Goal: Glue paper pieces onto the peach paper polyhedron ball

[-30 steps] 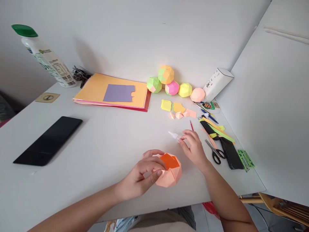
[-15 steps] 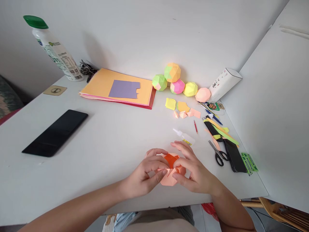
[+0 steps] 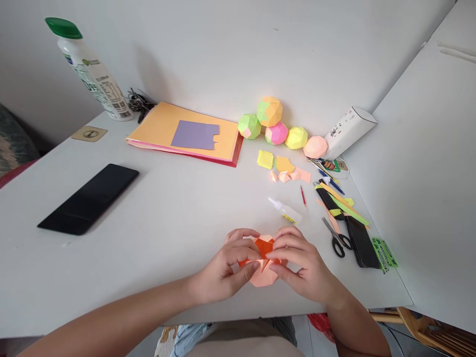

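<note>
Between my hands is a partly open paper ball [image 3: 263,278], peach outside and bright orange inside, with folded flaps round its opening. My left hand [image 3: 232,265] pinches the rim on the left, thumb outside and fingers curled over the edge. On the other side, my right hand [image 3: 303,260] grips the rim between thumb and fingers. A narrow V-shaped gap shows in the near rim between my two thumbs. Just beyond my fingers lies a white glue bottle [image 3: 288,212] on its side.
Finished paper balls [image 3: 269,112] sit against the wall, with paper pieces [image 3: 284,164] before them. Scissors [image 3: 337,242], a cutter [image 3: 329,201] and a black phone [image 3: 360,240] lie right. A dark tablet-like slab [image 3: 91,198], a paper stack [image 3: 148,126] and a bottle [image 3: 98,77] stand left.
My right hand's fingers have come down and curled in onto the rim of the paper ball. My left hand keeps its pinch. The view has shifted slightly.
</note>
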A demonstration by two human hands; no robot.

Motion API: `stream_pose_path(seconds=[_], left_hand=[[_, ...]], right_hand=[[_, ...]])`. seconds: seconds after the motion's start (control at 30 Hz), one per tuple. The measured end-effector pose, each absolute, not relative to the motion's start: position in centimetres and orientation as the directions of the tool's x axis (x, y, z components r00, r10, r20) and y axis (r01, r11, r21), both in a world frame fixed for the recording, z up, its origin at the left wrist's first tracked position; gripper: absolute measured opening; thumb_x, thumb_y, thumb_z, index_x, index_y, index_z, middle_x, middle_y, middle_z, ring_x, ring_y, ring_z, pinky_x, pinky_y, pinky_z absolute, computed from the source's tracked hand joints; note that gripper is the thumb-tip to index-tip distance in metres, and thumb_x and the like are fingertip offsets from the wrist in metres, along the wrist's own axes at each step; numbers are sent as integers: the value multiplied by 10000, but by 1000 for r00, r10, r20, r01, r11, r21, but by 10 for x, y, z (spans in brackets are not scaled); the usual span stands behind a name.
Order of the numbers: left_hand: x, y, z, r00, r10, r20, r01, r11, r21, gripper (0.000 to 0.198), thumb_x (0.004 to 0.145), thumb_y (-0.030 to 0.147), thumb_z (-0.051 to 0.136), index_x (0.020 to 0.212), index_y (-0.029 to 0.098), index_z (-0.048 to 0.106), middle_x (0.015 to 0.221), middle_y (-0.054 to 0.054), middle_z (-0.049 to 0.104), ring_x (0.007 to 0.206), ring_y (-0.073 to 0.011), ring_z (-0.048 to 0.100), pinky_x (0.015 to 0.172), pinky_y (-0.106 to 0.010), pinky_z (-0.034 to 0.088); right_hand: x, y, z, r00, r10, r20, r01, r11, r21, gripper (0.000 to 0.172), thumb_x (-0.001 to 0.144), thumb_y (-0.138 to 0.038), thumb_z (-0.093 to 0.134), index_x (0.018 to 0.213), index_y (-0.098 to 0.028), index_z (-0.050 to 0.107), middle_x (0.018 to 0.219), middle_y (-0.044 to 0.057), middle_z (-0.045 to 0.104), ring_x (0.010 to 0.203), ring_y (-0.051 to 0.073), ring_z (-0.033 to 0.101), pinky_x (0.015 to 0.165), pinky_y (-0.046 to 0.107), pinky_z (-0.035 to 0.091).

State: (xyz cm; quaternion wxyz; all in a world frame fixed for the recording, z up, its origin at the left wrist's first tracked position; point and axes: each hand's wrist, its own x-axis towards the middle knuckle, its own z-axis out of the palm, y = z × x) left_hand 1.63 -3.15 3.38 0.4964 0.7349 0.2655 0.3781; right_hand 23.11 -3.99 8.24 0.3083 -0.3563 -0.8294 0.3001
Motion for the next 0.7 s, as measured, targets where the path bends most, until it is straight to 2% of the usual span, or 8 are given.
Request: stream_pose_path(seconds=[0.33, 0.53, 0.7], left_hand=[[17, -33, 33, 568, 768, 294, 23, -372, 928, 220, 974, 236, 463, 877, 213, 659, 848, -50, 691, 1183, -232, 504, 1099, -482, 342], [17, -33, 31, 578, 764, 288, 24, -368, 929, 217, 975, 217, 456, 894, 215, 657, 850, -49, 686, 1202, -227, 489, 1104, -477, 333], [17, -33, 32, 573, 767, 288, 33, -372, 928, 226, 982, 237, 451, 879, 216, 651, 881, -50, 691, 1195, -223, 491, 1108, -466, 327]], right_hand=[[232, -39, 88, -572, 753, 326, 483, 630, -608, 187, 891, -100, 600, 997, -238, 668, 872, 48, 622, 991, 225, 508, 817, 406, 528], [233, -38, 90, -576, 751, 323, 519, 641, -566, 162, 903, -105, 574, 919, -233, 672, 857, 51, 630, 974, 229, 518, 804, 409, 530], [233, -38, 91, -611, 738, 285, 521, 646, -558, 169, 916, -130, 556, 1007, -223, 664, 866, 61, 634, 962, 230, 518, 810, 418, 530]])
